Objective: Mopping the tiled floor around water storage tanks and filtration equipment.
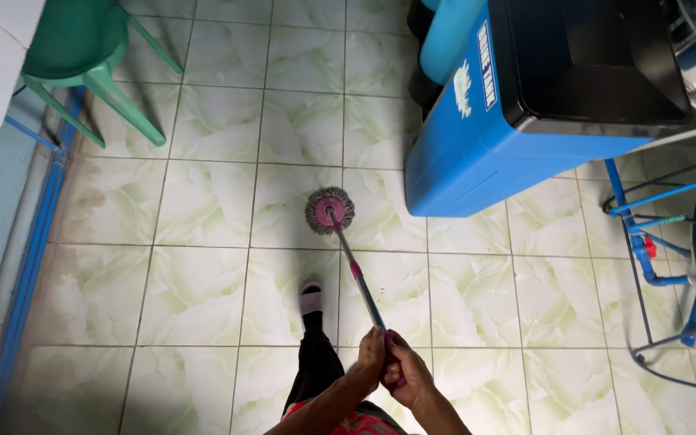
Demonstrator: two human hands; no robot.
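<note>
Gripping the mop handle (362, 283) with both fists, we had our left hand (370, 358) and right hand (403, 372) wrapped tight on its upper end. Its round mop head (329, 211) sat pressed on the tiled floor (195, 290) ahead of our foot (311, 298), near the blue machine (477, 145). Tiles by the green chair (82, 56) looked dull and stained; we judged much mopping remained.

Open tiled floor (203, 209) ahead and left of the mop head (330, 211); blue box (493, 153) close on the right, green chair (82, 56) far left.
</note>
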